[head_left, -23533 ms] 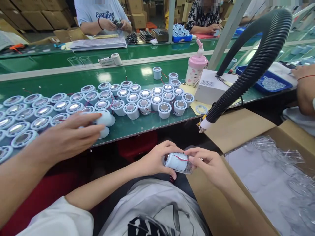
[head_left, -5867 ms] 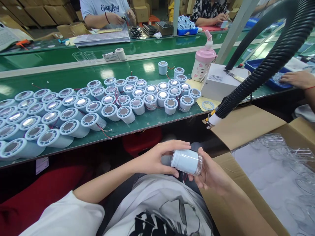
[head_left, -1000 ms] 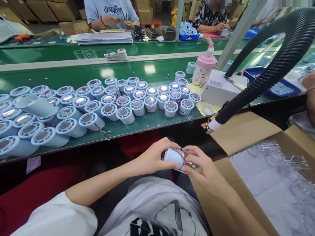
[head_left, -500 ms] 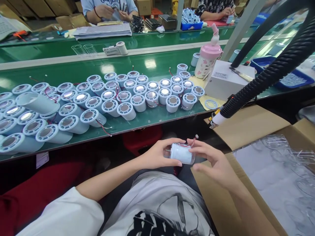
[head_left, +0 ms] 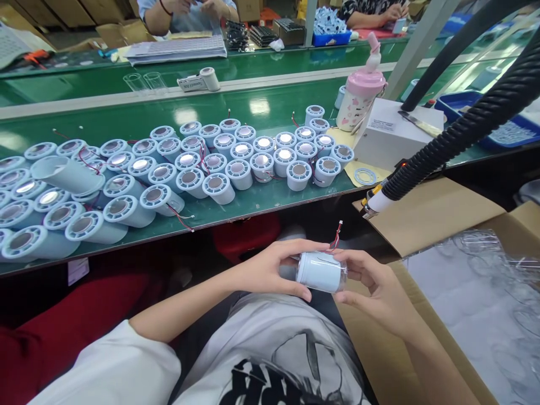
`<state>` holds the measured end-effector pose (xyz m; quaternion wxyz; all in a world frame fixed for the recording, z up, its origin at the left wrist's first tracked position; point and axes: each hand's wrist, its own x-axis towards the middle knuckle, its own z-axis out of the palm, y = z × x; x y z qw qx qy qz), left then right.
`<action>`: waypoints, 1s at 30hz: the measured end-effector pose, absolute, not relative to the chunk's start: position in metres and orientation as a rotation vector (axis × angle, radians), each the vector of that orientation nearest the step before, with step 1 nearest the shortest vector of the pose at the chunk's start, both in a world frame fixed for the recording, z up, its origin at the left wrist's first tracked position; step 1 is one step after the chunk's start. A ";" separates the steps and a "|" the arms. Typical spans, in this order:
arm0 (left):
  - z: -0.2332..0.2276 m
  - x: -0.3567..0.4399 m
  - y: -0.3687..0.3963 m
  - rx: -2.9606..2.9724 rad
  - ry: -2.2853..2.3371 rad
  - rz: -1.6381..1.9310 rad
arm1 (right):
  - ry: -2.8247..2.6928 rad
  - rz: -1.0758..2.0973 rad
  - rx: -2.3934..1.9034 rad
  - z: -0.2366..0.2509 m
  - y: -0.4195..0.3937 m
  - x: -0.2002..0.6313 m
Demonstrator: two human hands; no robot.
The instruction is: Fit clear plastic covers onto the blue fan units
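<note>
Basically, both hands were closed on one pale blue cylinder (head_left: 319,271), held sideways over the lap, below the near edge of the green bench (head_left: 270,202). Left hand (head_left: 270,269) clamped the cylinder's left end, thumb under, fingers over the top. Right hand (head_left: 371,284) cupped the right end, where a clear sleeve (head_left: 341,275) seemed to cover it; edge blurred, hard to tell how far it went. A thin red wire (head_left: 336,236) stuck up from the cylinder's top, small connector at its tip.

Relative to the bench: a big cluster of matching blue cylinders (head_left: 236,163) stood on it, most upright with shiny round tops, a few tipped over toward the left end, red leads trailing among them. A pink bottle (head_left: 359,95) stood toward the bench's right end, just beside a white box (head_left: 392,138). A loose ring (head_left: 365,176) lay on yellow paper near the bench's front right edge. A black ribbed hose (head_left: 459,138) arched over the bench's right end, nozzle hanging just off its front edge. Below the bench, to the right, sat an open cardboard carton (head_left: 422,219) with clear plastic pieces (head_left: 481,298) inside. Other people's hands worked at the far side of the bench.
</note>
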<state>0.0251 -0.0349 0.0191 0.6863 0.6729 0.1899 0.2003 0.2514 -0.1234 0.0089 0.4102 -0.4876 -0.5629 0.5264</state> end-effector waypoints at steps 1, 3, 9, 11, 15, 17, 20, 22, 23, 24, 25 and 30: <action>0.020 0.025 -0.035 1.520 0.432 0.443 | -1.390 1.355 -1.231 0.010 -0.123 0.251; 0.021 0.024 -0.035 1.549 0.444 0.432 | -1.336 1.416 -1.241 0.011 -0.123 0.251; 0.023 0.023 -0.035 1.609 0.414 0.442 | -1.178 1.613 -1.215 0.014 -0.123 0.249; 0.023 0.022 -0.035 1.615 0.397 0.445 | -1.133 1.647 -1.196 0.014 -0.122 0.248; 0.023 0.022 -0.035 1.629 0.402 0.441 | -1.030 1.696 -1.205 0.012 -0.121 0.246; 0.022 0.022 -0.035 1.636 0.409 0.435 | -0.979 1.714 -1.216 0.012 -0.120 0.245; 0.022 0.021 -0.035 1.640 0.410 0.431 | -0.929 1.748 -1.227 0.010 -0.119 0.243; 0.022 0.021 -0.036 1.638 0.412 0.432 | -0.909 1.776 -1.236 0.008 -0.119 0.242; 0.022 0.021 -0.036 1.636 0.412 0.431 | -0.896 1.784 -1.242 0.007 -0.119 0.241; 0.023 0.020 -0.037 1.633 0.412 0.430 | -0.881 1.789 -1.247 0.006 -0.119 0.240; 0.023 0.020 -0.037 1.631 0.412 0.429 | -0.862 1.794 -1.251 0.006 -0.119 0.239; 0.023 0.021 -0.037 1.611 0.411 0.433 | -0.746 1.865 -1.253 0.007 -0.117 0.232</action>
